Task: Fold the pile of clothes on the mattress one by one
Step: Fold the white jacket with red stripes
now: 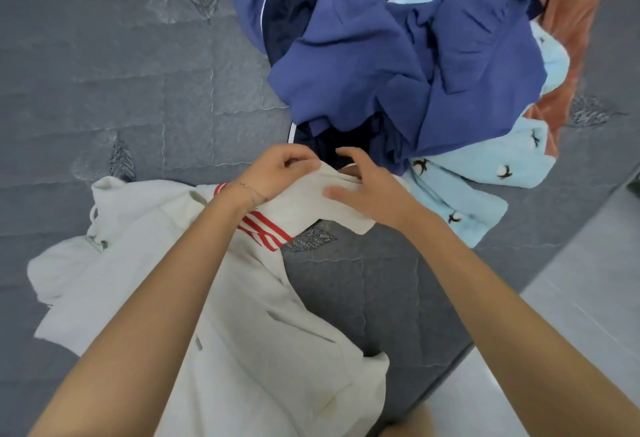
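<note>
Two bare forearms reach forward side by side over the grey quilted mattress (pixel 138 90). Left hand (pixel 277 173) is curled, its fingers (pixel 298 159) pinching the far edge of a white garment with red stripes (pixel 242 298) and holding it slightly raised. Right hand (pixel 374 194) lies on the same edge, thumb flat on the cloth, other fingers loosely bent above it; whether it grips cannot be told. Garment trails back toward the body, near end cut off by the frame. Pile of blue, navy, light-blue and rust clothes (pixel 398 73) sits just beyond the hands, top cropped.
</note>
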The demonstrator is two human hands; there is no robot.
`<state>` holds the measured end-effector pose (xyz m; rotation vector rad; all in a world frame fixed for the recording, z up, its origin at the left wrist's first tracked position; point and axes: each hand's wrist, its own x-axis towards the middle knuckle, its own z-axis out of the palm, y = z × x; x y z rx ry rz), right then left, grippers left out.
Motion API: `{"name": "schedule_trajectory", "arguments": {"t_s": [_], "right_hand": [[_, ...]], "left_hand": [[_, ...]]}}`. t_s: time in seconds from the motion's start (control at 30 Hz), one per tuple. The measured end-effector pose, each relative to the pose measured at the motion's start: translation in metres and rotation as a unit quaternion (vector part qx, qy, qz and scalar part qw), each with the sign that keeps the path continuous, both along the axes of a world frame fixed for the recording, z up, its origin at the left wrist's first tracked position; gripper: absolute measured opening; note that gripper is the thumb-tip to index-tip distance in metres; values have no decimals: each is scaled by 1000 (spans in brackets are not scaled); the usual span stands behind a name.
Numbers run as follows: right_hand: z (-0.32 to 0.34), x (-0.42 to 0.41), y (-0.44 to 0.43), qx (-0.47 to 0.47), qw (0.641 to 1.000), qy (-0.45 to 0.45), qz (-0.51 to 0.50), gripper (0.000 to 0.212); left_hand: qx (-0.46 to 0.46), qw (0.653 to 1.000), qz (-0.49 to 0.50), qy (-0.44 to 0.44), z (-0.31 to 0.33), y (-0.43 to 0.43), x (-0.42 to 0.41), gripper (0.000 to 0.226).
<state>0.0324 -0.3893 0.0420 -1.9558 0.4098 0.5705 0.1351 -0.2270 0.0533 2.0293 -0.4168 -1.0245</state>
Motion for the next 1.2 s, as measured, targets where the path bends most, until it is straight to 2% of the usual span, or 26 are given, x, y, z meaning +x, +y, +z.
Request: {"name": "schedule_trajectory", "arguments": {"t_s": [0.03,0.07,0.13,0.2,0.3,0.37,0.47,0.6,0.77,0.87,0.93,1.03,1.1,1.13,1.17,1.2], "right_hand": [[0,0,-1,43,999,19,-20,58],[1,0,-1,72,996,23,-40,48],[1,3,-2,55,997,-6,-47,18],[4,6,-7,2,998,-56,-29,30],[7,8,-18,-53,993,-106,2,19],[7,8,-27,-79,989,-124,-12,14],[2,8,-38,-138,982,-123,-28,23],[-1,7,-54,-125,985,-117,-36,38],[-5,-4,-74,-30,991,-107,69,25],[-12,-12,-86,-88,981,-93,144,22],[-14,-15,-96,-129,978,-57,152,17],[-7,-15,-109,-104,993,-56,29,20],[3,-9,-113,-86,987,-81,-110,19],[9,-4,-114,-83,979,-85,-166,19],[14,-1,-115,-76,972,-78,-208,19],[20,4,-113,-60,967,-63,-238,19]], "left_hand": [[-12,1000,6,-4,2,-1,0,16],[-19,1000,8,-5,3,-2,1,20],[-25,1000,5,-2,6,-4,3,27],[-28,1000,-1,-6,8,-6,5,30],[-23,999,11,-25,6,-9,7,31],[-27,998,31,-39,5,-11,9,30],[-41,992,104,-51,0,-15,11,32],[-17,975,202,-91,-9,-22,15,32],[-7,944,311,-115,-16,-32,21,43],[-1,938,325,-118,-19,-39,22,45],[13,927,353,-125,-21,-42,21,46],[44,913,373,-158,-20,-47,11,42],[141,899,316,-268,-19,-52,-2,21],[156,893,278,-319,-14,-56,-10,14],[126,894,246,-353,-12,-62,-17,18],[52,908,226,-349,-8,-66,-25,19]]}}
